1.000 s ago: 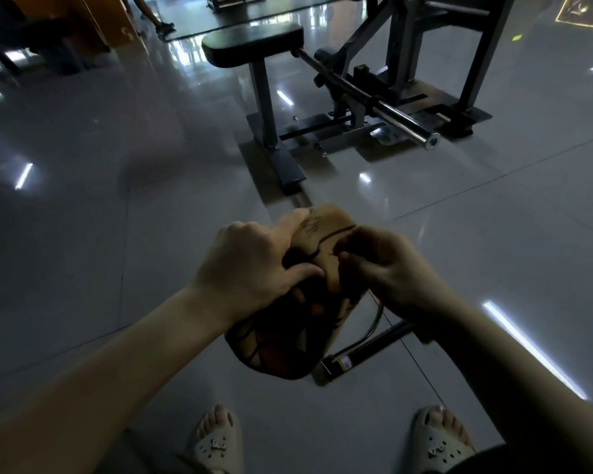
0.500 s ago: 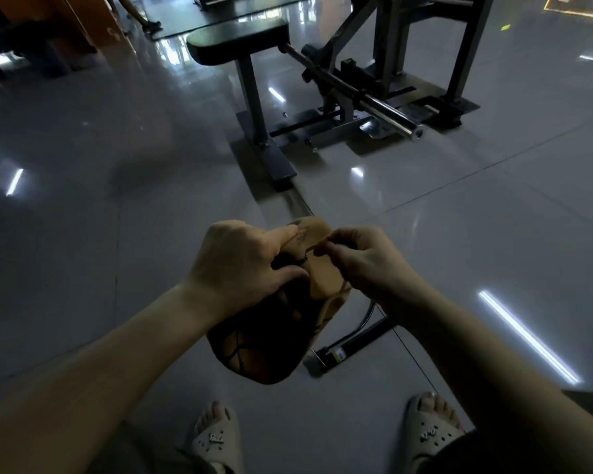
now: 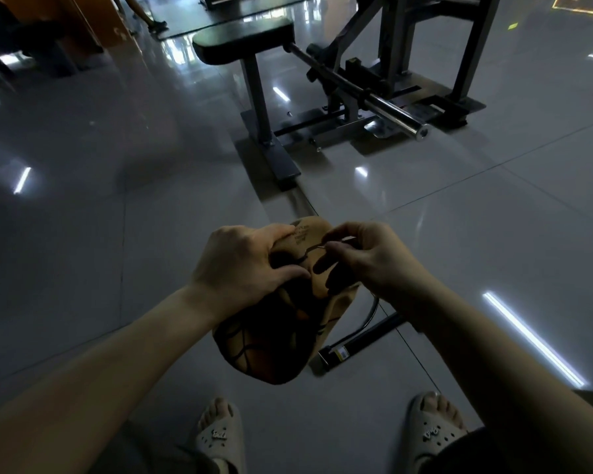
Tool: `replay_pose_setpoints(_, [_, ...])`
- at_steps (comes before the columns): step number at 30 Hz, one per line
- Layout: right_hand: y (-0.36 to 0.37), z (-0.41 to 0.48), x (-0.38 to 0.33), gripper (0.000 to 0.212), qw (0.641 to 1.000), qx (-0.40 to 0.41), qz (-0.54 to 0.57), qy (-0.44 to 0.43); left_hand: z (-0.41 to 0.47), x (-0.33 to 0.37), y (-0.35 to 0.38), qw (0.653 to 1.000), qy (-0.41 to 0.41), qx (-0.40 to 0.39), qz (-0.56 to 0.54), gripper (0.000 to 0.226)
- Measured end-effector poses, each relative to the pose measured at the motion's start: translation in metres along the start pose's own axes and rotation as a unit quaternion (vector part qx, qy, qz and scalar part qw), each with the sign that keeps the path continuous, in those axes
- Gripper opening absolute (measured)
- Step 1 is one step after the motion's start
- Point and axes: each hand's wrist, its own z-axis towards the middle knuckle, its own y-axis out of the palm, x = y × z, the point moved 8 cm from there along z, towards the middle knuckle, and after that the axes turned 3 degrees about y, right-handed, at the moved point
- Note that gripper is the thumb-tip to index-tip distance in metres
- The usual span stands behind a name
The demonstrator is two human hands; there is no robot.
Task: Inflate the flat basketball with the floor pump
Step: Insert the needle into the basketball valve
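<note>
A flat, crumpled orange basketball (image 3: 271, 343) with black seams hangs above the floor between my hands. My left hand (image 3: 243, 265) grips its upper fold, thumb and fingers curled round the skin. My right hand (image 3: 367, 258) pinches a thin metal pump needle (image 3: 322, 247), whose tip lies against the ball's top panel near the printed text. The black floor pump (image 3: 363, 342) lies flat on the tiles below my right wrist, and its hose (image 3: 374, 313) curves up behind the ball.
A weight bench (image 3: 243, 42) and a steel barbell rack (image 3: 397, 114) stand ahead on the glossy tiled floor (image 3: 83, 268). My feet in pale clogs (image 3: 220, 436) are at the bottom edge. A person's legs show far back left.
The ball has been lifted and turned slightly, showing more of its top panel. My right hand has shifted its pinch and now holds the needle tip at the panel.
</note>
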Motion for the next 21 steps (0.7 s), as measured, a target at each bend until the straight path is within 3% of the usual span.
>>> replay_pose_setpoints(6, [0.001, -0.002, -0.003, 0.013, 1.0, 0.019, 0.021, -0.007, -0.005, -0.006, -0.005, 1.0, -0.026, 0.016, -0.006, 0.062])
replay_pose_setpoints(13, [0.002, -0.004, -0.007, 0.012, 0.992, -0.019, 0.125, -0.015, -0.008, -0.012, -0.009, 0.998, -0.046, 0.016, -0.041, 0.064])
replay_pose_setpoints(21, [0.002, -0.007, -0.019, 0.014, 0.996, 0.015, 0.041, -0.083, -0.008, -0.011, -0.009, 0.997, -0.04, 0.005, -0.06, 0.064])
